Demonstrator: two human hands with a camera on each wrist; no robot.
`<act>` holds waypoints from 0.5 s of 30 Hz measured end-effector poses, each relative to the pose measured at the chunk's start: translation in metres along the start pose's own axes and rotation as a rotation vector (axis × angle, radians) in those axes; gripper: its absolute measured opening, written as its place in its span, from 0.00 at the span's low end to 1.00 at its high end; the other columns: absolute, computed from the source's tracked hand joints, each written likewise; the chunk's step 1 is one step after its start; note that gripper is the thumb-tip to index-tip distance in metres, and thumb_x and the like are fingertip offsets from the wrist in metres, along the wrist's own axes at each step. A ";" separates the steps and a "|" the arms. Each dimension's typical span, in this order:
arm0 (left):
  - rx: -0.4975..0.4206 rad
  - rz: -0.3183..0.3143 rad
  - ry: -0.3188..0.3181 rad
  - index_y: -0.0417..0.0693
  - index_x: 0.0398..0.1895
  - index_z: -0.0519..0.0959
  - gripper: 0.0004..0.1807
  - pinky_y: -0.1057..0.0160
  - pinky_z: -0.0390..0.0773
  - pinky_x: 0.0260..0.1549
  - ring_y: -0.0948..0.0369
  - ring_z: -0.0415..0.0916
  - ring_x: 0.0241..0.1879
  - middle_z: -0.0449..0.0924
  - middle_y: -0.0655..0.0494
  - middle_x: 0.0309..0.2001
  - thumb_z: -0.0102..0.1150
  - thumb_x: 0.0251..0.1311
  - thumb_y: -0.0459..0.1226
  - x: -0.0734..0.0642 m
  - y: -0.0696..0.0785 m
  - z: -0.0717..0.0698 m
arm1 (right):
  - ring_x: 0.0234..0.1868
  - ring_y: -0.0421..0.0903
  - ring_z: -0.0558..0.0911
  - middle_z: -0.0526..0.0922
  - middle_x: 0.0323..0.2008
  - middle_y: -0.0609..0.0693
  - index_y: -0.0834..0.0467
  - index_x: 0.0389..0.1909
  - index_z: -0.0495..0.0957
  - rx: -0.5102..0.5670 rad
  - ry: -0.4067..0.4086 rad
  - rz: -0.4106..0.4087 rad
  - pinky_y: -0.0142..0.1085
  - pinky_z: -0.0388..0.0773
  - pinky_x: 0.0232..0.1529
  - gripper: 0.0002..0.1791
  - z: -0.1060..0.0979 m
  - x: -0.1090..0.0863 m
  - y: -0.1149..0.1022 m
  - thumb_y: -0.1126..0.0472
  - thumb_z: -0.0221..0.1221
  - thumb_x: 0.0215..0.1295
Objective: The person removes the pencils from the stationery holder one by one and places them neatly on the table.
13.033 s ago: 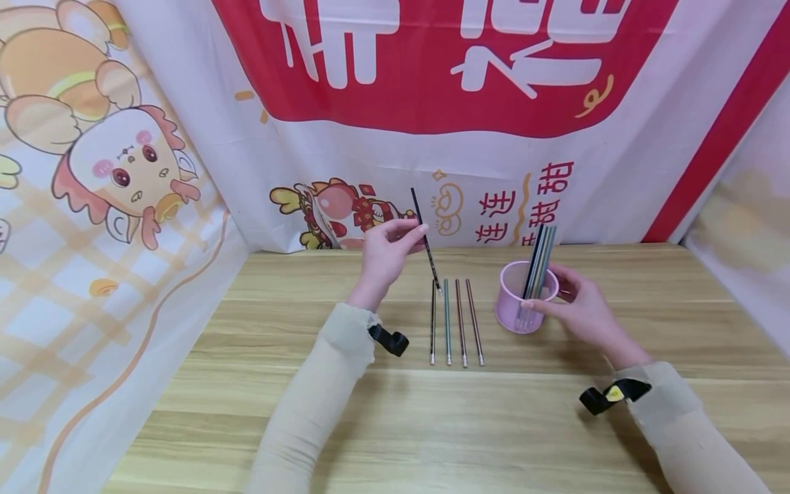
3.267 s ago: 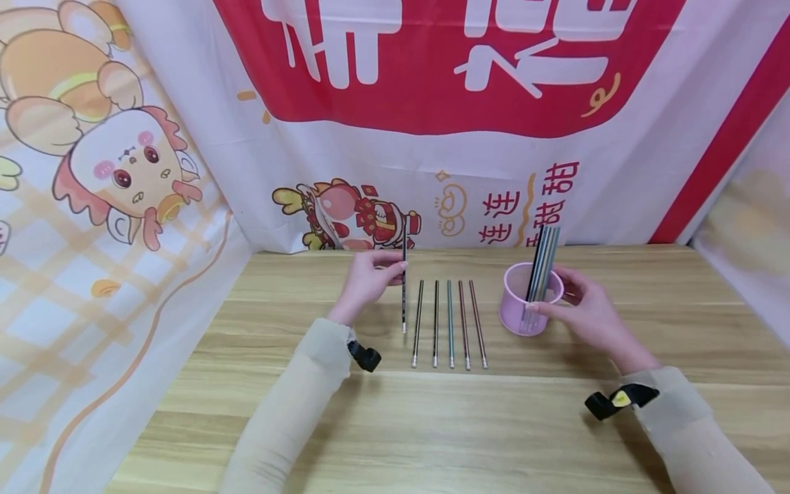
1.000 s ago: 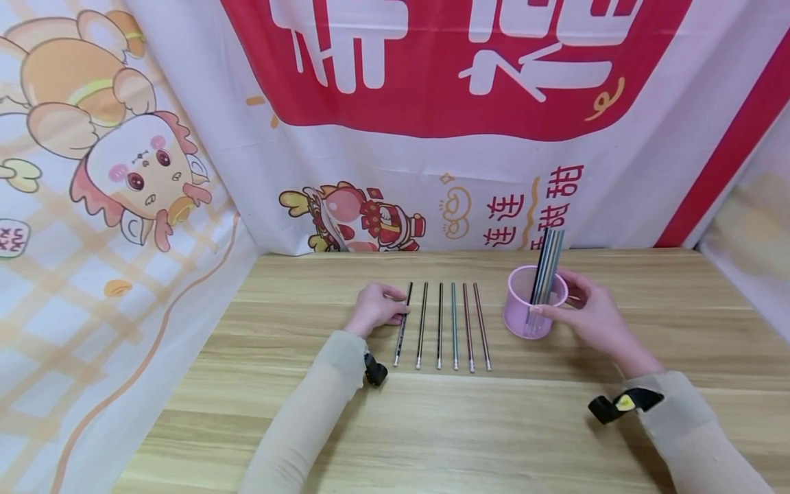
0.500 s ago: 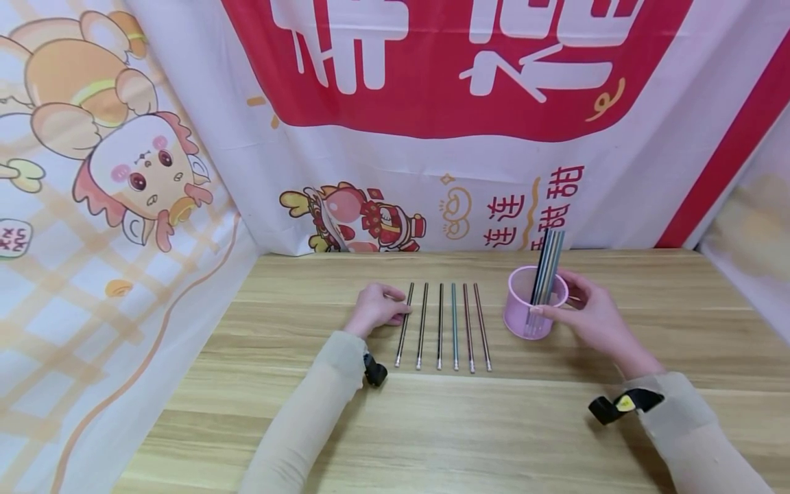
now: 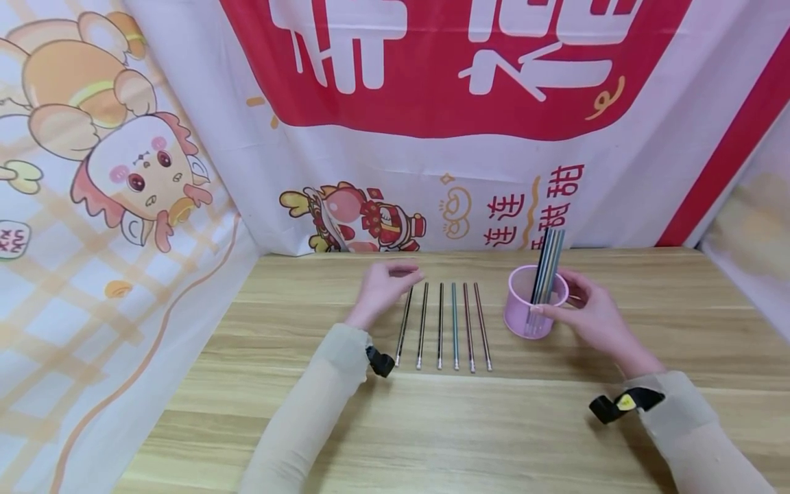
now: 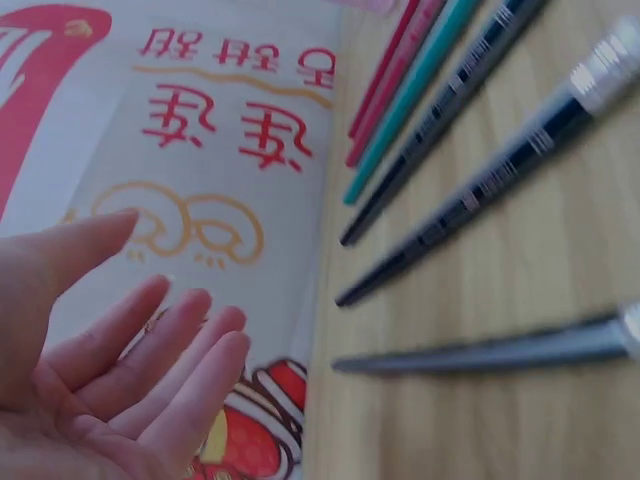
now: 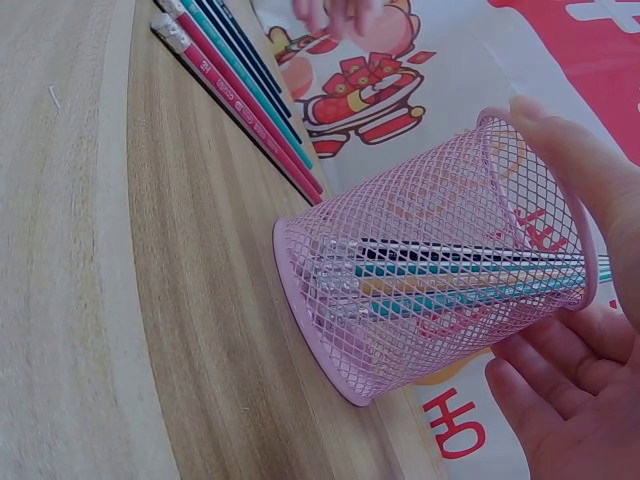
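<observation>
Pencils (image 5: 547,262) lean inside pink mesh cup (image 5: 520,317).

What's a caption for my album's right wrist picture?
The right hand holds a pink mesh cup of pencils, with more pencils lying on the wooden table.

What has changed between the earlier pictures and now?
The row of pencils on the table grew leftward, from four to six. The left hand let go of the leftmost pencil and moved slightly forward. The right hand still holds the pink cup with other pencils in it.
</observation>
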State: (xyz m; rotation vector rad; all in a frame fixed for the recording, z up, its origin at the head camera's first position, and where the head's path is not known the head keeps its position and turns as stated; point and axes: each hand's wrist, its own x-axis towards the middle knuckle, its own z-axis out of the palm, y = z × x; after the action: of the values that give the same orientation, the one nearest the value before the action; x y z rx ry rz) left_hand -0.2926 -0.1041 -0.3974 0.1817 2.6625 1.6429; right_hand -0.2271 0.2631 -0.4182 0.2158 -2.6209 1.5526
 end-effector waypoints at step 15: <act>0.006 0.187 -0.093 0.55 0.57 0.84 0.25 0.63 0.82 0.49 0.68 0.81 0.46 0.85 0.64 0.51 0.73 0.59 0.52 0.026 0.063 0.050 | 0.64 0.64 0.73 0.71 0.66 0.67 0.66 0.75 0.60 0.002 0.009 0.000 0.58 0.70 0.65 0.50 -0.001 0.002 0.003 0.51 0.75 0.59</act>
State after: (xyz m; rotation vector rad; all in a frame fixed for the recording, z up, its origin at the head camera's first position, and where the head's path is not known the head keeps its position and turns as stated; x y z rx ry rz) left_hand -0.3094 -0.0286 -0.3621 0.5079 2.6518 1.6289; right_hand -0.2297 0.2655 -0.4200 0.2080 -2.6130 1.5527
